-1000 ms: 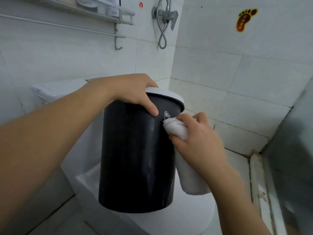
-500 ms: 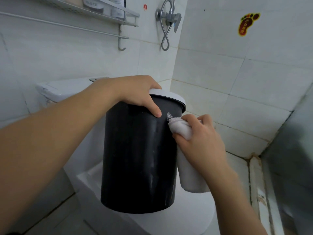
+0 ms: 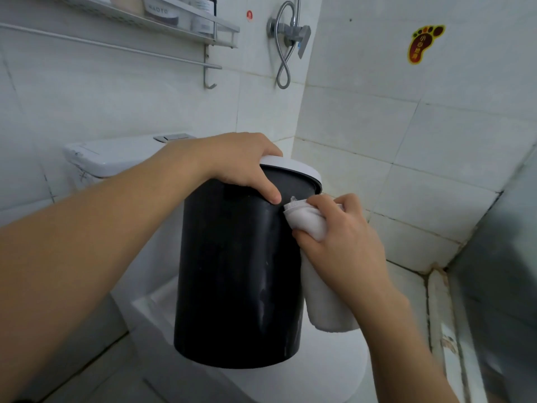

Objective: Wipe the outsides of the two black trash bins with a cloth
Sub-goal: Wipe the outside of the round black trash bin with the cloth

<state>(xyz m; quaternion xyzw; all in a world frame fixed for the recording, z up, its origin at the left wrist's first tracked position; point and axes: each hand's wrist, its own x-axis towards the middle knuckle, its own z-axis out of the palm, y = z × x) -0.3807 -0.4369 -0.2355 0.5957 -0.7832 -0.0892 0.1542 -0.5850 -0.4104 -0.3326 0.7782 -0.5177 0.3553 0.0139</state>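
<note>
While left hand (image 3: 235,161) grips bin (image 3: 238,271) (unlabelled), jar (image 3: 161,10) reads "MADTO".

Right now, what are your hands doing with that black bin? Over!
Left hand grips black bin at its white rim. Right hand presses white cloth against bin's upper side. Nothing in the way.

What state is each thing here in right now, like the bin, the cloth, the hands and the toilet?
Black trash bin: held up above the toilet, streaky.
White rim: fitted on the bin's top.
Cloth: bunched, pressed on the bin's upper side, end hanging.
Left hand: grips the rim.
Right hand: holds the cloth.
Toilet: lid down.
</note>
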